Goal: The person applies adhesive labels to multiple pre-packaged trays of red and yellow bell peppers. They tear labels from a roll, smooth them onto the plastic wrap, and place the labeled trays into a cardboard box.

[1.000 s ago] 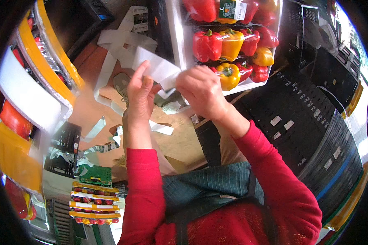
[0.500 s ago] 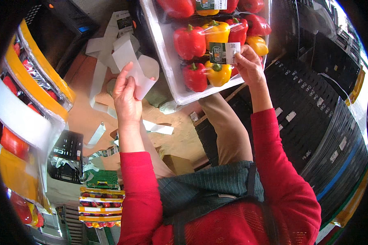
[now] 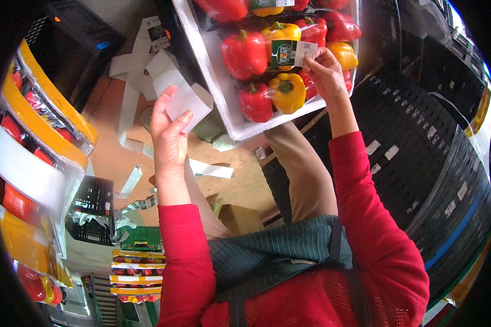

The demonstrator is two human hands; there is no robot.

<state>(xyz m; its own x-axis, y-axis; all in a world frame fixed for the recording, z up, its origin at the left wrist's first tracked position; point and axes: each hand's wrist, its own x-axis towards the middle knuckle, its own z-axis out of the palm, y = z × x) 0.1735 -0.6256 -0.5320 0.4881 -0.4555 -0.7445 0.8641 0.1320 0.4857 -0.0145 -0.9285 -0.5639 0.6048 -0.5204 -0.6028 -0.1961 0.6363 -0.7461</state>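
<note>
My left hand (image 3: 171, 126) pinches a whitish label backing strip (image 3: 195, 109) between thumb and fingers, left of a white foam box (image 3: 232, 117). In that box lie film-wrapped packs of red bell peppers (image 3: 245, 54) and yellow bell peppers (image 3: 288, 94). My right hand (image 3: 327, 73) has its fingertips closed on the white right end of a green and white label (image 3: 289, 53). This label lies across the wrapped peppers; whether all of it sticks to the film I cannot tell. Another label (image 3: 270, 4) shows on a pack farther back.
Long strips of backing paper (image 3: 131, 103) trail over the brown surface at left. Stacked boxes of wrapped peppers (image 3: 38, 147) with yellow tape rise at far left. Black crates (image 3: 403, 147) fill the right side. A black basket (image 3: 93, 210) stands lower left.
My right hand and the label have shifted slightly up and left over the peppers. The strip in my left hand now hangs flatter, less looped. The box appears a little farther left.
</note>
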